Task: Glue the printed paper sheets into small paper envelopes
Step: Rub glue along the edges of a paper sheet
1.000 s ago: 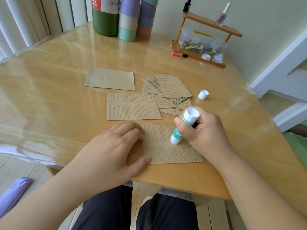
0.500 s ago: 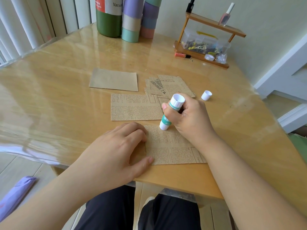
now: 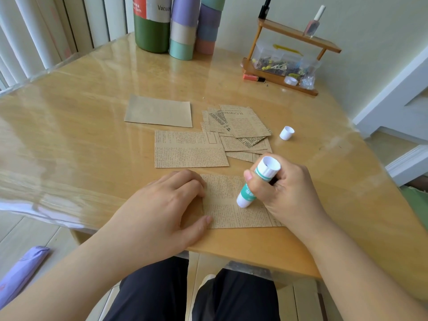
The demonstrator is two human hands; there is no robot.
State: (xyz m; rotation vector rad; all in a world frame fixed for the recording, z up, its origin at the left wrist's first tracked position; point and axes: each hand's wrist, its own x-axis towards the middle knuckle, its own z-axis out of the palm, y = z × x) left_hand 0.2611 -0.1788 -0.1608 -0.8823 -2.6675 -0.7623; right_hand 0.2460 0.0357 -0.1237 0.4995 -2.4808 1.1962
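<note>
While my right hand [image 3: 287,193] grips the glue stick [image 3: 256,183] with fingers and thumb curled round its barrel, the stick stands tilted, its white tip down on the printed sheet [image 3: 234,202] at the near edge of the counter [image 3: 92,126]. My left hand [image 3: 162,209] lies flat with relaxed fingers, pressing the left part of that sheet; the fingertips rest on the paper and the thumb lies along its near edge. The sheet sits at 6 o'clock on the counter, between my two hands.

At 12 o'clock from it, just beside its far edge, lies a second printed sheet [image 3: 190,149], flat and untouched. At 1 o'clock from that one, a loose pile of printed pieces [image 3: 240,128] overlaps itself, and its left edge overlaps the second sheet's right corner. At 11 o'clock lies a plain brown sheet [image 3: 159,111], apart from the others. The white cap [image 3: 286,133] of the glue stick lies at 3 o'clock from the pile, near it but not touching.

At the far edge of the counter stand a green bottle [image 3: 151,31] and two pastel striped tubes [image 3: 185,28], close together. At 2 o'clock stands a small wooden rack [image 3: 291,56] holding a clear box of small items.
</note>
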